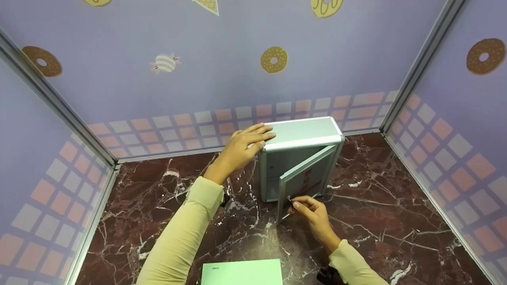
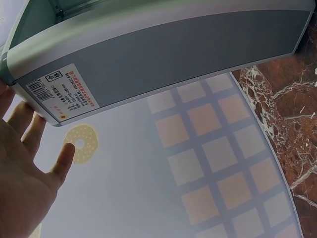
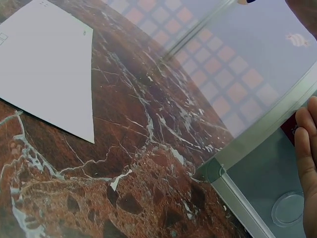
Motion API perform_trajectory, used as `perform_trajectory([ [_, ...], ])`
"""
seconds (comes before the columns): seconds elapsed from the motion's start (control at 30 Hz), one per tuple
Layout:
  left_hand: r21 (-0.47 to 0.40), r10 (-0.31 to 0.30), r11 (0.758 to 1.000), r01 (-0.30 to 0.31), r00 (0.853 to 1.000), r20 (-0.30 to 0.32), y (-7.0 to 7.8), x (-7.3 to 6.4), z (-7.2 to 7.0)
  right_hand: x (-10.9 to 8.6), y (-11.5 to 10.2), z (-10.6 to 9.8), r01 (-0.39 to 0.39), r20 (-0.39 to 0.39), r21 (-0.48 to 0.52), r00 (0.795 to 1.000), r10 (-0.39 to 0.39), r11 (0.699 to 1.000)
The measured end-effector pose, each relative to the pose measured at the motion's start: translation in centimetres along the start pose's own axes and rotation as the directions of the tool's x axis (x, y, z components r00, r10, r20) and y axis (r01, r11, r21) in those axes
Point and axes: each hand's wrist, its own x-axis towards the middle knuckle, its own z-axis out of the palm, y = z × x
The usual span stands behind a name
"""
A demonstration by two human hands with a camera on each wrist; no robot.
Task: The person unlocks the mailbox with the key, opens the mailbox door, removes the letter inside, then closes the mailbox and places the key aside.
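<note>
A small silver-framed metal cabinet (image 1: pixel 303 132) stands upright on the marbled tabletop, its hinged door (image 1: pixel 305 178) ajar at the front. My left hand (image 1: pixel 245 144) rests with extended fingers on the top left edge of the cabinet. In the left wrist view the cabinet's grey side (image 2: pixel 188 54) carries a printed barcode label (image 2: pixel 62 92), beside the fingers. My right hand (image 1: pixel 313 215) pinches a small part near the door's free edge, too small to make out. The right wrist view shows its curled fingers (image 3: pixel 304 134) in front of the door panel, covering that part.
A pale green flat-topped box (image 1: pixel 241 273) lies at the near edge of the head view. Patterned wall panels (image 1: pixel 218 87) enclose the tabletop (image 1: pixel 396 206) at the back and both sides, and the cabinet stands close to the back one.
</note>
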Motion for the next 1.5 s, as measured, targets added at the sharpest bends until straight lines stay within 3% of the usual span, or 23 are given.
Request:
perform_trajectory([
  [0.3,0.011,-0.001,1.0,0.001,1.0,0.01,0.1,0.2,0.3,0.3,0.6,0.5,0.01,-0.045,-0.012,0.999,-0.01,1.0],
  [0.53,0.012,-0.013,1.0,0.013,1.0,0.014,0.0,-0.1,0.2,0.5,0.7,1.3,-0.048,-0.085,-0.009,0.995,0.047,0.999],
  [0.8,-0.004,-0.008,1.0,0.008,1.0,-0.018,-0.1,-0.1,-0.3,1.9,0.9,2.1,-0.017,-0.121,-0.071,0.993,0.009,0.997],
  [1.2,-0.003,-0.014,1.0,0.014,1.0,-0.013,-0.1,-0.2,0.0,2.7,1.5,3.1,-0.052,-0.176,-0.02,0.983,0.048,0.998],
  [1.5,-0.018,-0.027,0.999,0.027,1.0,-0.001,0.1,-0.3,0.1,3.6,1.6,3.8,-0.033,-0.217,0.021,0.976,0.037,0.999],
])
